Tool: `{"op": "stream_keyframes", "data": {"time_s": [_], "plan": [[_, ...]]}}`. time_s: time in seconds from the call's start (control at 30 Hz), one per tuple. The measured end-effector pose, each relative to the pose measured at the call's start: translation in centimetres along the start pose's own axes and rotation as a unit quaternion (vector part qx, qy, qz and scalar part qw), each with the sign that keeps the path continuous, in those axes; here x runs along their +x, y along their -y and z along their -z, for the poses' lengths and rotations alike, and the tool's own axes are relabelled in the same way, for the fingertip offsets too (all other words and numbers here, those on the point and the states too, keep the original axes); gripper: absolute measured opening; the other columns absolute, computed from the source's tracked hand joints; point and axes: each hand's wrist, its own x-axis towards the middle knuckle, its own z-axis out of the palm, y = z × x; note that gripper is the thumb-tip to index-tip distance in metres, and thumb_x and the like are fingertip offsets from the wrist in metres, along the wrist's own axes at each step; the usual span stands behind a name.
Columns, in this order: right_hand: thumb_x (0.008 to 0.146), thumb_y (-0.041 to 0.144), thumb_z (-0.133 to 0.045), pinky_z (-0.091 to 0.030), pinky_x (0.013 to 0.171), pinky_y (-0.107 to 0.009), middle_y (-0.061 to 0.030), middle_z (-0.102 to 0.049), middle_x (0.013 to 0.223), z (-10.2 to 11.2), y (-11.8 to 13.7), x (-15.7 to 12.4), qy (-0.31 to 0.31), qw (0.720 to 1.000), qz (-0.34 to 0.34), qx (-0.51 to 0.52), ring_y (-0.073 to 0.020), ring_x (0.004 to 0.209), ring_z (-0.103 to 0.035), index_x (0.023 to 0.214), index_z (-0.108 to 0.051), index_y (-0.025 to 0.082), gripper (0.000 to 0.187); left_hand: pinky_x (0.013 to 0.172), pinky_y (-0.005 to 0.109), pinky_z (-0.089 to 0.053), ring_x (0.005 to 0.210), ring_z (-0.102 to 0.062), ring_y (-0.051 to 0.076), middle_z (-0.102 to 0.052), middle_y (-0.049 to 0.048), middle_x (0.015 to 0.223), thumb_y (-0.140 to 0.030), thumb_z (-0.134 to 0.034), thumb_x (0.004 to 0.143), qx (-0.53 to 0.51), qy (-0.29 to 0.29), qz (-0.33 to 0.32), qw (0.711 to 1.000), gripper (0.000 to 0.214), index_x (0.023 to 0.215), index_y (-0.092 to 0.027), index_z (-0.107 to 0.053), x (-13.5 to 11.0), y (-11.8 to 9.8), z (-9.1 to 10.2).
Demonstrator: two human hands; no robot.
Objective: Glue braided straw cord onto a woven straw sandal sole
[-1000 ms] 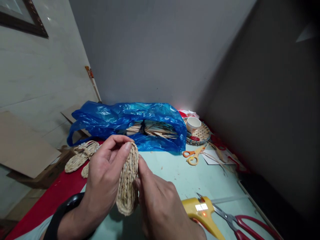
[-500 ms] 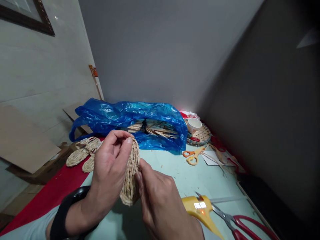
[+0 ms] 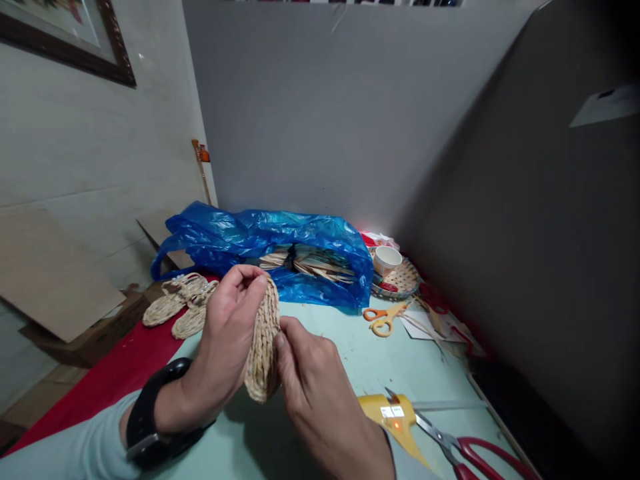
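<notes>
A woven straw sole (image 3: 263,347), long and oval with braided rows, is held upright above the table. My left hand (image 3: 233,317) grips its upper left side, thumb in front and fingers curled behind. With thumb and forefinger together, my right hand (image 3: 320,387) pinches the sole's right edge about halfway down. Whether a loose strand lies between those right fingertips, I cannot make out. Two finished-looking straw sandals (image 3: 175,303) with straps lie behind my left hand, on the red cloth and the table's edge.
A blue plastic bag (image 3: 320,230) holding bundled straw (image 3: 323,263) lies at the back. A white cup (image 3: 387,260) stands in a woven basket (image 3: 407,280). Orange-handled scissors (image 3: 384,319), a yellow glue gun (image 3: 385,410) and red-handled scissors (image 3: 453,445) lie to the right on the pale green table (image 3: 345,340).
The camera view has shifted slightly, so the surroundings sit a little differently. Both hands keep their hold on the sole, with little change in grip.
</notes>
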Motion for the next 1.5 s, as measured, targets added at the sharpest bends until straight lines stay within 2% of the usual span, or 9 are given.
{"op": "stream_keyframes", "data": {"time_s": [0.17,0.27,0.43,0.53,0.7,0.9,1.1,1.37,1.5], "plan": [[0.108,0.029,-0.034,-0.030,0.066,-0.031,0.0034,-0.050,0.075,1.1,-0.4,0.9,0.034,0.999,0.018,0.009,-0.0161,0.067,-0.046,0.088,-0.049,0.024,0.026,0.059,0.024,-0.045,0.067,-0.055,0.015,-0.058,-0.0043,0.079,-0.040,-0.072,0.083,0.034,0.025,-0.017,0.999,0.021,0.094,-0.024,-0.063,0.6,-0.2,1.3],[0.108,0.028,-0.036,-0.030,0.064,-0.029,0.0036,-0.050,0.074,2.0,-0.6,1.4,0.078,0.997,0.024,0.005,-0.0152,0.068,-0.047,0.085,-0.048,0.024,0.026,0.058,0.025,-0.046,0.067,-0.057,0.017,-0.065,-0.0013,0.082,-0.041,-0.074,0.083,0.105,0.093,-0.029,0.990,0.020,0.096,-0.025,-0.073,1.3,-0.6,3.3],[0.107,0.025,-0.043,-0.030,0.066,-0.029,0.0022,-0.054,0.073,2.5,-0.6,1.3,0.144,0.989,0.029,-0.021,-0.0149,0.069,-0.049,0.083,-0.055,0.021,0.027,0.062,0.028,-0.051,0.077,-0.068,0.025,-0.080,0.0061,0.084,-0.045,-0.080,0.078,0.215,0.249,-0.048,0.943,0.019,0.085,-0.030,-0.088,1.9,-0.6,5.8],[0.107,0.024,-0.046,-0.030,0.066,-0.029,0.0029,-0.054,0.072,2.5,-0.7,1.2,0.159,0.987,0.028,-0.025,-0.0143,0.068,-0.048,0.086,-0.059,0.020,0.025,0.061,0.030,-0.054,0.075,-0.072,0.028,-0.081,0.0071,0.078,-0.045,-0.077,0.078,0.227,0.269,-0.045,0.935,0.018,0.075,-0.031,-0.087,1.7,0.0,6.0],[0.110,0.028,-0.046,-0.032,0.064,-0.027,0.0052,-0.048,0.069,2.9,-1.3,1.6,0.168,0.986,0.023,0.005,-0.0129,0.066,-0.043,0.075,-0.051,0.022,0.036,0.053,0.030,-0.052,0.062,-0.068,0.026,-0.077,0.0057,0.066,-0.046,-0.076,0.076,0.229,0.194,-0.037,0.953,0.022,0.063,-0.030,-0.082,1.2,0.6,5.9],[0.111,0.026,-0.043,-0.035,0.067,-0.028,0.0030,-0.056,0.075,3.2,-1.3,1.8,0.142,0.989,0.024,0.012,-0.0143,0.071,-0.049,0.078,-0.055,0.022,0.036,0.072,0.033,-0.054,0.076,-0.070,0.029,-0.081,0.0048,0.072,-0.050,-0.077,0.072,0.233,0.083,-0.071,0.966,0.022,0.060,-0.032,-0.082,1.3,-0.2,6.0],[0.112,0.029,-0.043,-0.031,0.066,-0.028,0.0042,-0.051,0.072,2.7,-0.9,1.2,0.085,0.996,0.021,0.007,-0.0138,0.067,-0.043,0.077,-0.047,0.023,0.036,0.074,0.035,-0.051,0.080,-0.071,0.029,-0.082,0.0032,0.077,-0.050,-0.077,0.069,0.237,0.007,-0.095,0.967,0.020,0.062,-0.032,-0.082,1.2,-0.6,6.0],[0.113,0.034,-0.040,-0.037,0.068,-0.026,0.0033,-0.055,0.073,2.2,-1.1,1.0,0.059,0.998,0.009,0.019,-0.0137,0.068,-0.051,0.086,-0.060,0.022,0.036,0.082,0.033,-0.051,0.089,-0.071,0.026,-0.083,0.0001,0.088,-0.044,-0.079,0.077,0.214,-0.050,-0.074,0.973,0.017,0.073,-0.029,-0.084,1.6,-0.3,6.9],[0.113,0.040,-0.040,-0.035,0.062,-0.026,0.0037,-0.051,0.068,1.6,-1.2,0.8,0.035,0.998,-0.010,0.049,-0.0135,0.062,-0.048,0.088,-0.064,0.023,0.038,0.082,0.033,-0.051,0.090,-0.071,0.026,-0.083,-0.0007,0.089,-0.043,-0.082,0.077,0.201,-0.078,-0.064,0.974,0.015,0.076,-0.028,-0.084,1.7,-0.1,7.0]]}}
